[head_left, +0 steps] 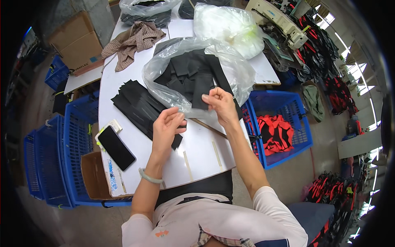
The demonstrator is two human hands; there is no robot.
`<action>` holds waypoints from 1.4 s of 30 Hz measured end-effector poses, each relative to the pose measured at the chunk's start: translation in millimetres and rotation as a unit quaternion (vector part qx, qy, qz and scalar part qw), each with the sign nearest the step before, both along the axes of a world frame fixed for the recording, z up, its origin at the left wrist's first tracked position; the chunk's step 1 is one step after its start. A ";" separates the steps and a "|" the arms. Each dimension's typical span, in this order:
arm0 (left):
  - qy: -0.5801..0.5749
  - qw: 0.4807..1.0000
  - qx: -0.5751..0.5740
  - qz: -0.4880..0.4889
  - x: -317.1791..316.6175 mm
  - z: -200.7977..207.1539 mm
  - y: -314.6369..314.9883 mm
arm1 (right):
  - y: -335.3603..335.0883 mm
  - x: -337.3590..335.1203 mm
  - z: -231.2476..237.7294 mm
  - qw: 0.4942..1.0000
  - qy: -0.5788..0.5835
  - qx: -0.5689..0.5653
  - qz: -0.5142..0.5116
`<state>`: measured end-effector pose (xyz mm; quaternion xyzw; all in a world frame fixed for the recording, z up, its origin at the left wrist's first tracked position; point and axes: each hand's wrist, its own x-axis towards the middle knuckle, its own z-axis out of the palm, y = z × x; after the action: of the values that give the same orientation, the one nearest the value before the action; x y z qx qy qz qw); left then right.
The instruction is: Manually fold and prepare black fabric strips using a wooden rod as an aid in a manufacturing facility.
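On the white table an open clear plastic bag holds black fabric pieces, some folded and stacked loosely. My right hand is at the bag's near right edge, thumb and fingers pinched on the plastic beside a hanging black piece. My left hand is closed at the near left of the bag, fingers curled together; what they hold, if anything, is hidden. The bag's rim stretches between the hands. Left of the bag, a fanned pile of black fabric strips reaches under my left hand.
A phone lies at the table's left edge. Farther back are a checked cloth, a full white plastic bag and a sewing machine. Blue crates stand left; another blue crate at right holds red-and-black pieces.
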<state>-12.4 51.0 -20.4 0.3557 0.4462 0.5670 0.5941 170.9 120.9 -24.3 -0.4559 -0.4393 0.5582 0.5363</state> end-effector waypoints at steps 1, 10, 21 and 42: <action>-0.052 0.998 -0.024 -0.035 4.8 7.4 3.1 | -11.9 5.4 13.0 0.998 0.007 -0.020 0.053; -0.256 0.962 -0.067 -0.069 46.9 13.8 -24.4 | -107.9 32.6 21.7 0.994 0.043 0.075 0.060; -0.360 0.927 -0.084 -0.065 82.3 11.9 -52.0 | -141.1 15.9 7.1 0.981 0.063 0.147 -0.110; -0.325 0.915 -0.166 -0.175 74.8 2.5 -53.0 | -143.8 36.9 21.3 0.923 -0.235 0.250 -0.176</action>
<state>62.4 -2.0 -17.9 0.1207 0.2472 0.4559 0.8465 207.8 -22.9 -2.9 -0.4947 -0.5907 0.2034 0.6042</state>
